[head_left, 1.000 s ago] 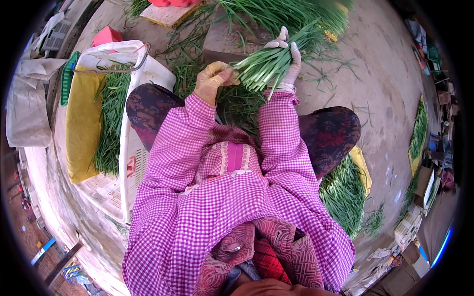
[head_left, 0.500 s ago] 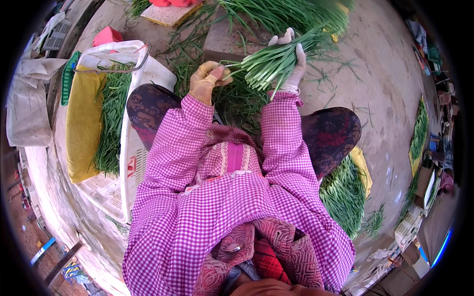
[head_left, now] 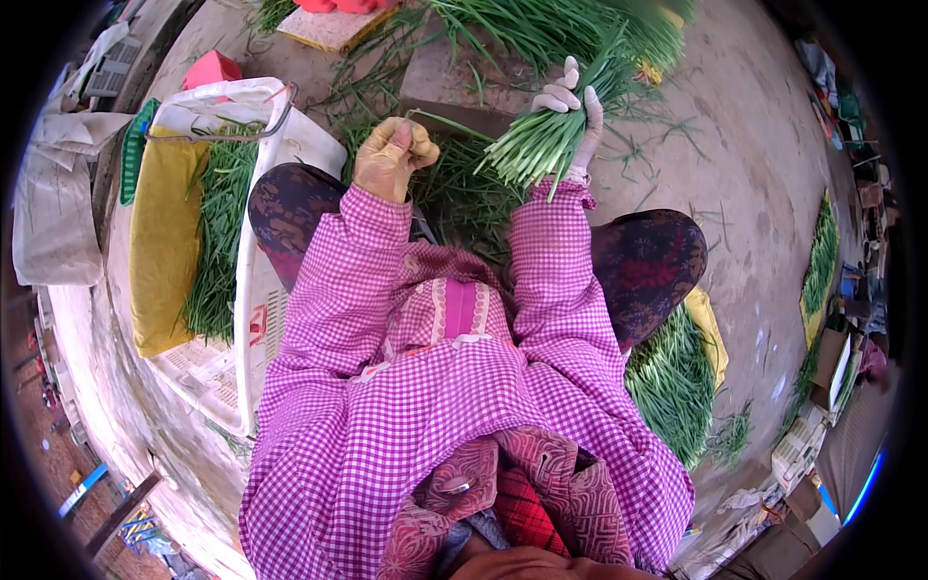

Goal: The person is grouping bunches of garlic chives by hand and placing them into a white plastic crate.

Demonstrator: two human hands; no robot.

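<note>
My right hand [head_left: 572, 101], in a whitish glove, is closed around a bunch of garlic chives [head_left: 536, 143], its pale cut ends pointing down and left toward me. The bunch's green tops merge with a larger chive pile [head_left: 551, 29] at the far side. My left hand [head_left: 394, 159], in a yellowish glove, is pinched closed to the left of the bunch. A thin chive blade [head_left: 449, 122] stretches from its fingertips toward the bunch; the exact grip is hidden by the fingers. Loose chive scraps [head_left: 464, 193] lie below and between my hands.
At my left stands a white plastic crate [head_left: 314, 145] with a yellow sack [head_left: 164, 251] and chives [head_left: 227, 222] inside. A low block [head_left: 425, 82] sits ahead. Another chive heap [head_left: 672, 387] lies by my right leg. A red object [head_left: 211, 72] is beyond the crate.
My left hand has drawn slightly back to the left, away from the bunch. In my right hand the bunch has turned more upright, its cut ends shifting a little to the right.
</note>
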